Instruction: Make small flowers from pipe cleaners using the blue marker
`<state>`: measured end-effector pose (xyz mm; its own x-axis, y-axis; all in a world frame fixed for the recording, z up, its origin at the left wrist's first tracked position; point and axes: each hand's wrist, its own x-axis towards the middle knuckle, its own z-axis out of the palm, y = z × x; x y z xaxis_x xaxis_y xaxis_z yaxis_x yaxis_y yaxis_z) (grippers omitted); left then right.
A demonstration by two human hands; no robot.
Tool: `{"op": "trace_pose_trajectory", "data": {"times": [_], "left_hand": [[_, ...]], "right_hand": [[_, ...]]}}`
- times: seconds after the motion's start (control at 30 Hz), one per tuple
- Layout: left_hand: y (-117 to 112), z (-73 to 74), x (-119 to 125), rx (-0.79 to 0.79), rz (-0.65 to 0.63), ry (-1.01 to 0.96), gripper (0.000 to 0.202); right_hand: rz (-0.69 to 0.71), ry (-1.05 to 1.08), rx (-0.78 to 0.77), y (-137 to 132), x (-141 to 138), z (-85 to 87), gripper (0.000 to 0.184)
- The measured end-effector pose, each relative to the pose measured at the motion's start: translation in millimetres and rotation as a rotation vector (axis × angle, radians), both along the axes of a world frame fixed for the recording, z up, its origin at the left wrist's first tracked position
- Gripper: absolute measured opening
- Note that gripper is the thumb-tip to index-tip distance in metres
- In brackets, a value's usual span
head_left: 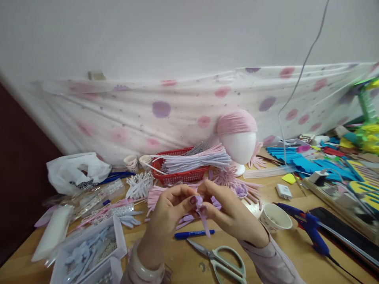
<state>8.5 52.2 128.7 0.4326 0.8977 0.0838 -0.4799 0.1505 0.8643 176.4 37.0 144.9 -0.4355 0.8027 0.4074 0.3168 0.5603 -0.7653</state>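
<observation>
Both my hands meet above the middle of the table, pinching a small piece of lilac ribbon (203,221) whose tail hangs down between them. My left hand (168,213) is closed, its thumb and fingertips pressed on the ribbon's upper part. From the other side my right hand (227,213) grips the same piece with thumb and forefinger; its other fingers are partly hidden. Below them on the wood lie a blue pen (194,234) and scissors (220,260) with pale handles. Pink and lilac strips (156,197) spread out behind my hands.
Behind stand a red basket (177,177) of pipe cleaners and a white foam head (238,146) in a pink cap. To the right are a bowl (276,217), a blue glue gun (308,225) with its cord, and a power strip (340,201). A compartment box (120,236) sits front left.
</observation>
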Motion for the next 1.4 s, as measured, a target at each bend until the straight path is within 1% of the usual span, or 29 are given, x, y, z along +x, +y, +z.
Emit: {"op": "trace_pose_trajectory", "data": {"times": [0.03, 0.1, 0.17, 0.23, 0.3, 0.37, 0.43, 0.57, 0.73, 0.87, 0.97, 1.07, 1.13, 1.2, 1.27, 1.33, 1.4], "left_hand": [[1, -0.6, 0, -0.034, -0.015, -0.016, 0.023], [3, -1.2, 0, -0.071, -0.014, -0.035, 0.026], [3, -1.2, -2, -0.066, 0.004, -0.036, 0.03], [3, -0.6, -3, -0.05, 0.0, -0.01, 0.034], [1, 0.0, -5, -0.027, -0.036, 0.042, 0.034], [0, -0.1, -7, 0.011, -0.08, 0.085, 0.031], [-1, -0.9, -7, 0.063, -0.094, 0.091, 0.029], [-2, -1.9, -6, 0.108, -0.066, 0.054, 0.031], [-3, -0.7, -9, 0.097, -0.047, -0.011, 0.026], [-1, -1.8, -11, 0.058, -0.047, -0.064, 0.022], [2, -2.1, -10, -0.009, -0.039, -0.11, 0.026], [5, -1.2, -7, -0.035, 0.028, -0.125, 0.026], [6, -0.7, -6, -0.034, 0.076, -0.122, 0.025], [8, -1.2, -5, -0.058, 0.079, -0.137, 0.026], [10, -2.7, -5, -0.077, 0.056, -0.143, 0.028], [11, -5.0, -5, -0.055, 0.056, -0.118, 0.029], [12, -6.8, -3, 0.002, 0.093, -0.049, 0.029]], "right_hand": [[0.022, 0.047, -0.036, 2, -1, -1.7, 0.028], [0.095, 0.183, -0.156, 6, -4, -5.5, 0.03], [0.172, 0.349, -0.296, 8, -9, -8.9, 0.029], [0.209, 0.49, -0.386, 8, -13, -11.5, 0.028], [0.202, 0.564, -0.409, 8, -17, -12.5, 0.028], [0.18, 0.583, -0.41, 6, -20, -11.9, 0.029], [0.151, 0.583, -0.404, 4, -21, -10.2, 0.028], [0.076, 0.549, -0.343, 1, -21, -8.4, 0.029], [-0.008, 0.501, -0.2, 9, -18, -14.4, 0.03], [-0.085, 0.427, -0.093, 12, -14, -17.4, 0.029], [-0.103, 0.355, -0.06, 10, -11, -15.2, 0.03], [-0.094, 0.262, -0.026, 6, -10, -12.5, 0.029], [-0.109, 0.204, 0.046, 3, -11, -11.5, 0.026], [-0.143, 0.158, 0.133, 1, -12, -10.6, 0.023], [-0.157, 0.089, 0.174, -1, -12, -8.7, 0.021], [-0.165, -0.022, 0.181, -2, -10, -5.3, 0.022], [-0.218, -0.134, 0.241, -3, -8, -1.3, 0.021]]}}
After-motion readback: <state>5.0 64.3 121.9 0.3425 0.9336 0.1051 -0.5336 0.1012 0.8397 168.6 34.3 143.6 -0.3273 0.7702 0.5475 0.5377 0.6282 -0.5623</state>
